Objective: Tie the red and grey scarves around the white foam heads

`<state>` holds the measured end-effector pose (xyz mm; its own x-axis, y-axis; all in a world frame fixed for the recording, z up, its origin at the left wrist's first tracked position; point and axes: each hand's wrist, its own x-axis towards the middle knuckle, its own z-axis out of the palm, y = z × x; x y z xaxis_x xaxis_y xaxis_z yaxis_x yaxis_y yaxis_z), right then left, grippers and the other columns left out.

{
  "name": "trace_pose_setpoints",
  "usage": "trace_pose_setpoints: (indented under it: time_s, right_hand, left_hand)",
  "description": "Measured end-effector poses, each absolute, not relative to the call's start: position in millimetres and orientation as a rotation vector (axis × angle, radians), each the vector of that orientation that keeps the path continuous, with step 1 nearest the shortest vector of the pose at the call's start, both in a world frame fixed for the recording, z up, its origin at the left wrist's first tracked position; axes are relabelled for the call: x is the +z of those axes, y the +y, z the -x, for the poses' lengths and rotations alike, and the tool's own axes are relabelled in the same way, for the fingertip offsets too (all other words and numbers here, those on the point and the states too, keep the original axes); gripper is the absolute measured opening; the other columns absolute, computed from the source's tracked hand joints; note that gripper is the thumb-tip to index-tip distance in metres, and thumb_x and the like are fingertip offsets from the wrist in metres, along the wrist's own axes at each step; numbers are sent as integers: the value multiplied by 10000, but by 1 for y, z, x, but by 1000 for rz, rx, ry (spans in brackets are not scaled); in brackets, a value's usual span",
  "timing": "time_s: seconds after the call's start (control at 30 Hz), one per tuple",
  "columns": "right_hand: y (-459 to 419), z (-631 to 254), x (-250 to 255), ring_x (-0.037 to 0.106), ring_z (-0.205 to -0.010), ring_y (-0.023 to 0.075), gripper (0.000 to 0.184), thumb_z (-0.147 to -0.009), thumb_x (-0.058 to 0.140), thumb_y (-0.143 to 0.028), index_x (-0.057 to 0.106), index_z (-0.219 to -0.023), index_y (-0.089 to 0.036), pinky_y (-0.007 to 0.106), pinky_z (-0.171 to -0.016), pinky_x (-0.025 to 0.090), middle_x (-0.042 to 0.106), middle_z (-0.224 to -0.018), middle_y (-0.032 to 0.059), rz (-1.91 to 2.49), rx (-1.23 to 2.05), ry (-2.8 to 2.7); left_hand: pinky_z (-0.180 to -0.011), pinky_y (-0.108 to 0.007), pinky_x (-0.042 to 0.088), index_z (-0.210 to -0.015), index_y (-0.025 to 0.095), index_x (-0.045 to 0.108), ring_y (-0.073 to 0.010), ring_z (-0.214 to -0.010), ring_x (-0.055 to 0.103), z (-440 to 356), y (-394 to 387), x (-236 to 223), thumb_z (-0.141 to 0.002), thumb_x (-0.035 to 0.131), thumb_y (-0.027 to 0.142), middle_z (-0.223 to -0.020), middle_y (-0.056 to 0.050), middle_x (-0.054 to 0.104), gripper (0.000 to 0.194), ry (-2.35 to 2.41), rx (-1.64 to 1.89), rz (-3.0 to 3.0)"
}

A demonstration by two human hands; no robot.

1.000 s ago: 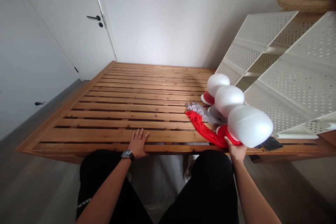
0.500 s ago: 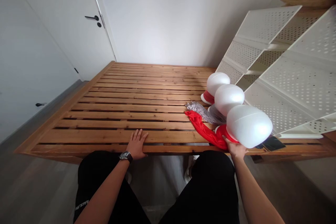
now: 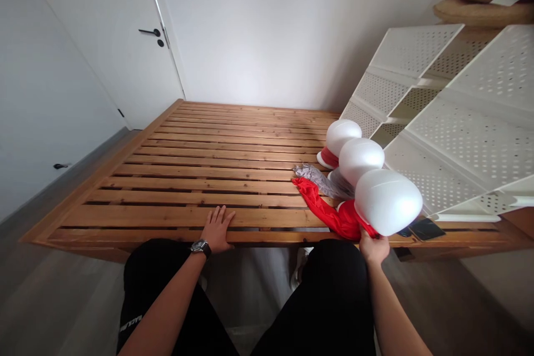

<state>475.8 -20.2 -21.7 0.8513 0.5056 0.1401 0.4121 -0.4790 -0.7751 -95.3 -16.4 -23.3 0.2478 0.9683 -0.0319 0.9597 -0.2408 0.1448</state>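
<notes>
Three white foam heads stand in a row at the right edge of a slatted wooden bed frame. My right hand grips the base of the nearest foam head, where a red scarf wraps its neck and trails left over the slats. The middle foam head has a grey scarf lying by it. A red band circles the base of the far foam head. My left hand, with a wristwatch, lies flat and open on the front slat.
A white perforated shelf unit leans beside the bed at the right, with woven cushions on top. A dark phone lies on the frame near the nearest head. A white door stands at the back left. My knees are against the frame's front edge.
My right hand has closed tighter under the nearest foam head and pulled it slightly left and toward me. The left hand has stayed on the slat.
</notes>
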Motion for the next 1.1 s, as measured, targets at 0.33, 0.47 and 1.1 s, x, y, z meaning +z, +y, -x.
trace_pose_setpoints:
  time_s: [0.33,0.47,1.1]
  right_hand:
    - [-38,-454,14,672,-853,349,432,-595,627,-388,716,-879,-76,410,-775,501,727,-856,197,1948,172,-708]
    - [-44,-435,43,639,-787,301,404,-579,645,-397,707,-822,-81,395,-748,495,709,-784,158,1825,120,-763]
    - [-59,-197,166,682,-906,237,223,-796,595,-281,691,-956,-158,381,-889,546,757,-990,92,1129,691,-1396]
  left_hand:
    - [-1252,-582,12,-1578,279,328,-415,-1562,65,97,-15,-28,-416,897,554,-1690,-161,150,1322,1828,113,-2340]
    - [-1251,-593,4,-1577,272,333,-419,-1563,46,96,-14,-27,-407,907,550,-1693,-167,131,1332,1825,118,-2307]
    - [-1196,-526,373,-1612,239,187,-358,-1462,387,14,-33,143,-647,846,582,-1610,-154,360,1217,1241,1180,-1908]
